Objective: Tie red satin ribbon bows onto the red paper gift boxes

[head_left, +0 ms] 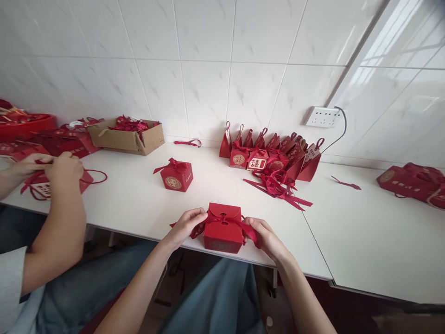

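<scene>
A red gift box (223, 240) stands at the table's front edge, directly before me. A red ribbon (249, 228) crosses its top and is knotted in the middle. My left hand (189, 223) pinches the ribbon at the box's left side, fingers closed. On the other side my right hand (262, 234) is closed on the ribbon's right part. Ribbon ends hang out past both hands. Behind the box, slightly left, sits a finished-looking small red box (177, 176) with a bow and a gold round emblem.
Red boxes and pointed bags (257, 160) line the wall, with loose ribbons (278, 185) before them. A cardboard box (137, 141) of ribbons stands back left. At left, a co-worker's hands (64, 167) handle another red box. A red package (412, 184) lies right, below a wall socket (322, 117).
</scene>
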Demonstrator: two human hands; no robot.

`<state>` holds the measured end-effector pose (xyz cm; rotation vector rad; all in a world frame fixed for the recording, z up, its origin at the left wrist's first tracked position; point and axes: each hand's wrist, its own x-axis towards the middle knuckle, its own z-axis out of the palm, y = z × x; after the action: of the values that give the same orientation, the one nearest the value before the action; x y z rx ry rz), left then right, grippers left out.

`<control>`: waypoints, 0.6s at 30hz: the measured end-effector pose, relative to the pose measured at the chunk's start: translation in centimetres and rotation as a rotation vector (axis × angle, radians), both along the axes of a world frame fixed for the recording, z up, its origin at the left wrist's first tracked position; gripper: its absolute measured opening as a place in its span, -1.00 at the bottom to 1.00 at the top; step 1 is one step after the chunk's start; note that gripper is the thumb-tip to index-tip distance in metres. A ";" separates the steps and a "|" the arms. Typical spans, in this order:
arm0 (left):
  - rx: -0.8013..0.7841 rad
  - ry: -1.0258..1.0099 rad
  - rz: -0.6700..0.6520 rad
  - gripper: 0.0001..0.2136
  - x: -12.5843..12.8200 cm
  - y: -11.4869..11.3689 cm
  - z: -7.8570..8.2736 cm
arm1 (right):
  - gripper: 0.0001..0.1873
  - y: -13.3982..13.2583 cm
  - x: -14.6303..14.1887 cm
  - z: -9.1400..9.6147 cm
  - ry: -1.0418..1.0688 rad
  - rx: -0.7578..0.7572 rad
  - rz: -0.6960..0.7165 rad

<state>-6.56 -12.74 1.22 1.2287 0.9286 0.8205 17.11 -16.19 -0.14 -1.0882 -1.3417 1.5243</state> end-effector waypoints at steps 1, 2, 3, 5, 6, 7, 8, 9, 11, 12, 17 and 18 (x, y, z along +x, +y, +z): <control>-0.001 -0.025 0.015 -0.64 0.1 -0.1 -0.1 | -0.45 -0.1 -0.1 -0.2 -0.007 -0.027 -0.019; 0.000 -0.048 0.030 -0.64 0.2 -0.2 -0.2 | -0.43 -0.1 -0.2 -0.3 -0.006 -0.048 -0.034; 0.001 -0.069 0.044 -0.63 0.4 -0.3 -0.3 | -0.42 -0.2 -0.3 -0.4 -0.002 -0.057 -0.045; -0.002 -0.103 0.055 -0.63 0.5 -0.6 -0.6 | -0.43 -0.4 -0.4 -0.4 -0.009 -0.053 -0.053; -0.007 -0.115 0.054 -0.64 0.5 -0.7 -0.8 | -0.46 -0.6 -0.4 -0.3 -0.013 -0.046 -0.053; -0.009 -0.124 0.052 -0.64 0.5 -0.8 -1.0 | -0.49 -0.7 -0.4 -0.2 -0.013 -0.038 -0.051; -0.007 -0.129 0.047 -0.64 0.4 -0.8 -1.2 | -0.52 -0.8 -0.5 -0.1 -0.010 -0.032 -0.049; 0.001 -0.129 0.041 -0.65 0.3 -0.8 -1.4 | -0.54 -1.0 -0.5 0.0 -0.003 -0.032 -0.050; 0.026 -0.112 0.013 -0.67 0.0 -0.7 -1.8 | -0.58 -1.2 -0.5 0.1 0.022 -0.025 -0.065; 0.040 -0.105 -0.009 -0.67 -0.2 -0.5 -2.0 | -0.59 -1.3 -0.5 0.1 0.034 -0.019 -0.073; 0.058 -0.082 -0.114 -0.62 -0.7 0.2 -1.5 | -0.58 -1.4 -0.2 0.2 -0.006 -0.011 -0.107; 0.060 -0.068 -0.132 -0.61 -0.7 0.3 -1.2 | -0.56 -1.4 -0.1 0.3 -0.039 -0.027 -0.105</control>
<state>-7.28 -12.46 0.01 1.2924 0.7647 0.7849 16.98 -17.60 0.12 -1.1916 -1.2728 1.4549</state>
